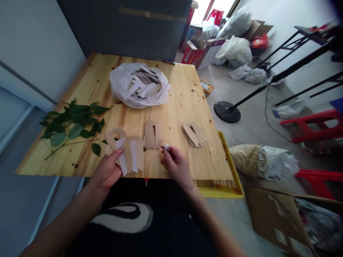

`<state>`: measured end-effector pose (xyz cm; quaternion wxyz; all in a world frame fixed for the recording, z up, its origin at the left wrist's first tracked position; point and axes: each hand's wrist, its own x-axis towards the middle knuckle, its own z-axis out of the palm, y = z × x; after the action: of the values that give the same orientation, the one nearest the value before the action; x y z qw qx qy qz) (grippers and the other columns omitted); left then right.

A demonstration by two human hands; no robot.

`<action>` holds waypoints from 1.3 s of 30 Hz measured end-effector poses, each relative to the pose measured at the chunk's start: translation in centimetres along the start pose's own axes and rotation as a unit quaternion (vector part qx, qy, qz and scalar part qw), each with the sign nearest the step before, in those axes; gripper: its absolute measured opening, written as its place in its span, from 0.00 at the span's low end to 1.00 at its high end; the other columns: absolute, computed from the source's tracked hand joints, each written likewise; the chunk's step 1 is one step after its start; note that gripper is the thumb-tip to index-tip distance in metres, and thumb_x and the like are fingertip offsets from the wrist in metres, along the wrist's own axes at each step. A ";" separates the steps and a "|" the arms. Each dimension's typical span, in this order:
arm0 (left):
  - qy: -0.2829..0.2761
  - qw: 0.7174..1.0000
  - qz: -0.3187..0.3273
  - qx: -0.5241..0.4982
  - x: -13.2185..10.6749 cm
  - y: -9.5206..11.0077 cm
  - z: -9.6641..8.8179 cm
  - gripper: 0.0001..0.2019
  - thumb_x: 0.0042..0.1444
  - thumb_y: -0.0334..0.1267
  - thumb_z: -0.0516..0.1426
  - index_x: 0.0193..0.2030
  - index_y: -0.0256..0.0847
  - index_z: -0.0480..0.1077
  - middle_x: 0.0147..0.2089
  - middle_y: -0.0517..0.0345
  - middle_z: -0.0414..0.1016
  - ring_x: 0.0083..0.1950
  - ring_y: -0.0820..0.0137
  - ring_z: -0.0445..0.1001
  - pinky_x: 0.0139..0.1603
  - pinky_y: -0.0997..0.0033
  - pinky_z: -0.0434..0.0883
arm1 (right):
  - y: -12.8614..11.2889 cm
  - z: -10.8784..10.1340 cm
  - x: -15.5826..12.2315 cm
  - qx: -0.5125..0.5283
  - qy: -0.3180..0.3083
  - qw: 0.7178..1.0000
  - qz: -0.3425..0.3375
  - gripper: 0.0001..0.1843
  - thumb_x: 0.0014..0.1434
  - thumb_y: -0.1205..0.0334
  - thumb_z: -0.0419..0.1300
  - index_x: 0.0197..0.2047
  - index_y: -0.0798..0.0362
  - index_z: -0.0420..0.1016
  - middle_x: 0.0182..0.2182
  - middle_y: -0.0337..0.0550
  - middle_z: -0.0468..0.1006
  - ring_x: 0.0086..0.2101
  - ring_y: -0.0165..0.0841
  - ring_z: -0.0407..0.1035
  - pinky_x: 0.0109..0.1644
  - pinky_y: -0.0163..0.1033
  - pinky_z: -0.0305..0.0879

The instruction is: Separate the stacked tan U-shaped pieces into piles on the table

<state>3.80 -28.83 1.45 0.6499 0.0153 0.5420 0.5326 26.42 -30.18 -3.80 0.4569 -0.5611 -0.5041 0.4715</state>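
My left hand is closed on a fan of U-shaped cardboard pieces, some tan and some white, at the front edge of the table. A tan cutout with a slot lies just beyond them, partly covered. My right hand pinches a small crumpled white bit; its kind is too small to tell. Between and beyond my hands lies a small stack of tan slotted cutouts. Another fanned stack of tan cutouts rests farther right.
A white plastic bag full of cutouts stands at the back of the wooden table. A leafy branch lies at left. A yellow crate sits below the right edge. Boxes, bags and a black stand base occupy the floor.
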 end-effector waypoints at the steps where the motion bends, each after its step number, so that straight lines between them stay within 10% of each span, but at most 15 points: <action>1: -0.002 1.000 0.005 -0.004 0.3 0.0 0.0 0.14 0.65 0.22 0.54 0.53 0.30 0.77 0.43 0.45 0.86 0.48 0.60 0.85 0.54 0.61 0.81 | 0.3 0.1 -0.1 0.001 -0.002 1.000 0.000 0.16 0.67 0.46 0.59 0.44 0.50 0.77 0.35 0.44 0.77 0.28 0.31 0.71 0.33 0.39 0.72; 39: -0.027 0.999 -0.015 0.020 -1.2 -1.1 2.4 0.18 0.64 0.22 0.55 0.58 0.34 0.75 0.49 0.44 0.85 0.49 0.58 0.85 0.51 0.61 0.82 | -2.3 2.0 -1.9 0.173 -0.066 0.978 0.098 0.18 0.56 0.44 0.67 0.40 0.50 0.77 0.30 0.36 0.75 0.24 0.27 0.67 0.30 0.36 0.68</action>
<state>6.49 -28.88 2.61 0.6720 0.0345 0.5352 0.5106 24.03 -31.81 -1.69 0.4640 -0.4880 -0.3867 0.6301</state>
